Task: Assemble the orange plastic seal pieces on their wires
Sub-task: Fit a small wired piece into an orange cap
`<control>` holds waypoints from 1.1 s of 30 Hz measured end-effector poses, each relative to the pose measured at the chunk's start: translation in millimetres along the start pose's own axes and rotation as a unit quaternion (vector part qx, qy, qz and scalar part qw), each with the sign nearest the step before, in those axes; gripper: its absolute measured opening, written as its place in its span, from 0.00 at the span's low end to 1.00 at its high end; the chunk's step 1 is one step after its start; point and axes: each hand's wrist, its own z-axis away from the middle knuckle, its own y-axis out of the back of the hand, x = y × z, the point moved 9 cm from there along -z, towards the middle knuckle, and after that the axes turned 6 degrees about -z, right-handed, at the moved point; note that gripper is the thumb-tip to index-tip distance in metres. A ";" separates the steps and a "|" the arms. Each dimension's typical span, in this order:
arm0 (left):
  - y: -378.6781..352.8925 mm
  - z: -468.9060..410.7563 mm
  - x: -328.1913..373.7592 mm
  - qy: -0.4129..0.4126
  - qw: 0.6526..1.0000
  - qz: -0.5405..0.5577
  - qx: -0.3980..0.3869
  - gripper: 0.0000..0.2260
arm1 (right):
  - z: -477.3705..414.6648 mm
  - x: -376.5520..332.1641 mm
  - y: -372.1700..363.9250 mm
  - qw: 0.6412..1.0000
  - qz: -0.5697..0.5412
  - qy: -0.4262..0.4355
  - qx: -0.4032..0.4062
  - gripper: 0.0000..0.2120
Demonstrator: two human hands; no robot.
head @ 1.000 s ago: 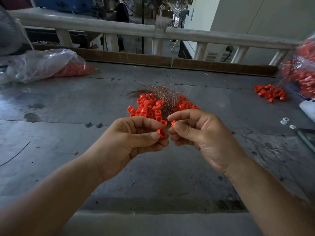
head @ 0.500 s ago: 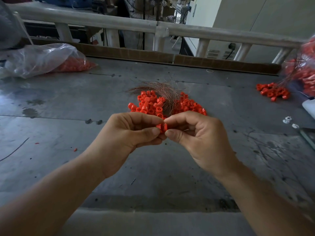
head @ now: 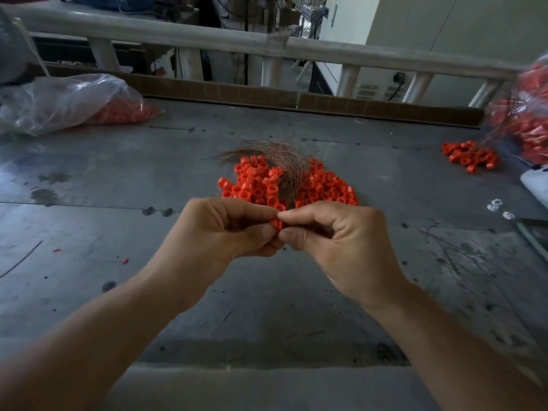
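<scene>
A worker's left hand (head: 225, 232) and right hand (head: 335, 238) meet fingertip to fingertip, both pinching one orange seal piece (head: 277, 225) just in front of the loose pile (head: 255, 185) on the desk (head: 118, 179). Thin wires (head: 284, 155) fan across the pile's far side. The piece looks light, rigid and small enough to slip; gripping its outer wall seems surest.

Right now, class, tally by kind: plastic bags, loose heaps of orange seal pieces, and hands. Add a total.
Clear plastic bags of orange pieces: 2, far left and right edge.
Loose heaps of orange plastic seal pieces: 2, centre and right.
Bare hands: 2, left hand and right hand, both pinching one orange seal piece.
Total: 6.
</scene>
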 end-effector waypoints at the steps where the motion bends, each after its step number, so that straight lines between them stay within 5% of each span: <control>1: -0.3 0.4 0.1 -0.002 1.000 -0.004 -0.001 0.11 | 0.0 0.5 0.1 1.000 -0.004 -0.002 0.001 0.15; 13: -3.4 1.6 -2.7 0.005 1.000 -0.008 -0.015 0.10 | 3.0 -15.4 -3.2 0.994 0.070 0.077 -0.011 0.09; 23: -6.7 2.3 -2.9 0.015 0.998 0.043 -0.035 0.11 | 2.7 -12.5 3.6 0.999 0.001 0.044 0.009 0.11; 33: -10.1 2.2 -9.4 0.060 0.992 0.060 -0.091 0.15 | -0.6 -3.4 -4.4 0.996 -0.070 -0.017 -0.060 0.09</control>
